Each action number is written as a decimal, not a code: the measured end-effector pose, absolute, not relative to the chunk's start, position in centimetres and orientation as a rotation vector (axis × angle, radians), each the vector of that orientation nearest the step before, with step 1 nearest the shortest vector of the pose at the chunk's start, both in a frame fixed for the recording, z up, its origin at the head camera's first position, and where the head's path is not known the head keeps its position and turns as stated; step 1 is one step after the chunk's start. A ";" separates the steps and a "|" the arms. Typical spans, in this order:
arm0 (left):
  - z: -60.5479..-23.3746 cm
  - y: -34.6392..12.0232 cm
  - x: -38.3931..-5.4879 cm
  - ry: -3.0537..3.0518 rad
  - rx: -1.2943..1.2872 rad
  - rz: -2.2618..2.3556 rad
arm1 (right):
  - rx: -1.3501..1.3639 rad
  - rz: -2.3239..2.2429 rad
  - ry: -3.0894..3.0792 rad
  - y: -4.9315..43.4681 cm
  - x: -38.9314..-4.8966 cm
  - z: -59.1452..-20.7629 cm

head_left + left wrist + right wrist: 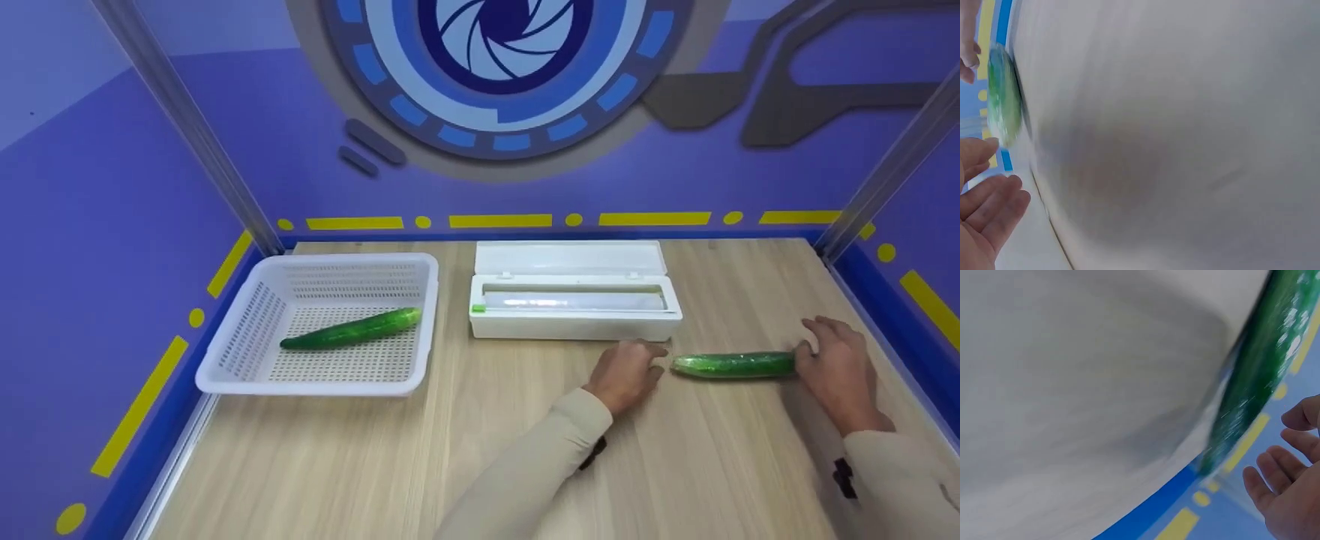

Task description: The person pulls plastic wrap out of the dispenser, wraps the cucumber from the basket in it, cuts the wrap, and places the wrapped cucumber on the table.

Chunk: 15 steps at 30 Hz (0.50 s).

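A cucumber point(731, 365) with a shiny, film-like surface lies crosswise on the right part of the table. My left hand point(626, 375) is just off its pale left end, with fingers loosely bent and nothing held. In the left wrist view, that hand point(994, 208) has its fingers spread below the blurred cucumber point(1004, 95). At the other end is my right hand point(840, 367), its thumb close by; the head view cannot settle contact. The right wrist view shows relaxed fingers point(1278, 469) apart from the cucumber point(1258, 365).
Behind my left hand stands a white cling film dispenser point(577, 326), lid raised, a film roll inside. A white plastic basket point(319, 388) at the left holds another cucumber point(352, 330). Blue-purple panels point(247, 150) enclose the wooden table point(510, 420) at the back and sides.
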<state>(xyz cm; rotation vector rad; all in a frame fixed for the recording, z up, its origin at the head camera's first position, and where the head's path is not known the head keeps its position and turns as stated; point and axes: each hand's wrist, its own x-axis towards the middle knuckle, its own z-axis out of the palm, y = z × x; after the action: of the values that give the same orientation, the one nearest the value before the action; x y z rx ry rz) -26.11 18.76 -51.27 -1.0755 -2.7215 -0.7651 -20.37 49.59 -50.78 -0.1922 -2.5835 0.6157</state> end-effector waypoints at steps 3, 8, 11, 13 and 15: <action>-50.9 16.4 -26.7 -2.673 -1.066 -0.782 | -0.096 0.630 -2.563 47.7 -21.5 -50.3; -50.6 12.5 -28.0 -2.538 -1.040 -0.852 | 0.082 0.652 -2.504 44.6 -22.9 -49.6; -50.6 10.2 -28.6 -2.476 -1.016 -0.897 | 0.181 0.649 -2.471 42.8 -23.5 -49.2; -50.5 8.6 -28.9 -2.445 -1.001 -0.904 | 0.254 0.647 -2.454 41.8 -23.9 -49.0; -50.3 6.9 -29.3 -2.419 -0.988 -0.898 | 0.320 0.640 -2.440 40.9 -24.3 -48.6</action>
<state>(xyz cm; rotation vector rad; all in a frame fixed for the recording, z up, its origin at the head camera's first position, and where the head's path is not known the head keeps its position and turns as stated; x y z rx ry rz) -29.25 6.86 -50.28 -0.9878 -2.4188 -0.8975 -24.28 40.94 -48.65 0.3197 -2.4403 0.6396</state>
